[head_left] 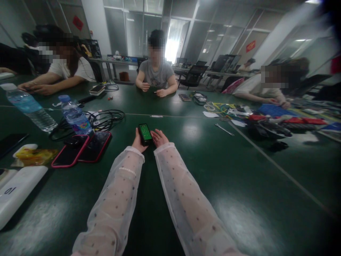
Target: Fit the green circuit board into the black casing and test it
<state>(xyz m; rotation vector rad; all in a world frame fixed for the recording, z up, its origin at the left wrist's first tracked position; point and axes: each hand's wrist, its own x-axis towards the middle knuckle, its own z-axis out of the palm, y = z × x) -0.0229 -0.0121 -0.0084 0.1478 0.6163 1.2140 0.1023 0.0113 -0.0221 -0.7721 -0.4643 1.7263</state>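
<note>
A small black phone [145, 133] with a lit green screen is held upright, tilted toward me, over the dark green table [202, 167]. My left hand [138, 143] grips it along its left side, thumb at the edge. To the right of the phone, my right hand [160, 138] has its fingers spread beside the phone's edge; whether a fingertip touches it I cannot make out. Sheer white dotted sleeves cover both my forearms. What the green screen displays is too small to read.
Left of my hands lie two red-edged phones [95, 147], water bottles [76, 115], black cables [110, 115] and a white case [22, 192]. A wrench [224, 129] lies to the right, before a cluttered heap with a red item [290, 120]. Several people sit around the table.
</note>
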